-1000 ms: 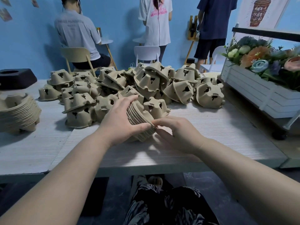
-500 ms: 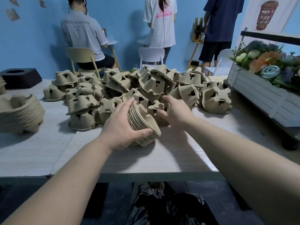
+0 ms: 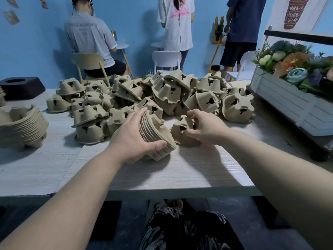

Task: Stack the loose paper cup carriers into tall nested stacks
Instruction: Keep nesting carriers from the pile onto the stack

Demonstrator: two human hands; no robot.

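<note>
So we've got the white table [image 3: 180, 170] buried at 12 o'clock under a heap of loose carriers [image 3: 169, 92], with a flower crate [image 3: 288, 101] at 2 and a finished stack [image 3: 21, 127] at 9. Our left hand [image 3: 131, 139] grips the tilted nested stack [image 3: 155, 136] dead center; our right hand [image 3: 205, 127] curls round one loose carrier [image 3: 182, 129] just beside it.

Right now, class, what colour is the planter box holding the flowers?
White, seen in the head view: planter box.
</note>
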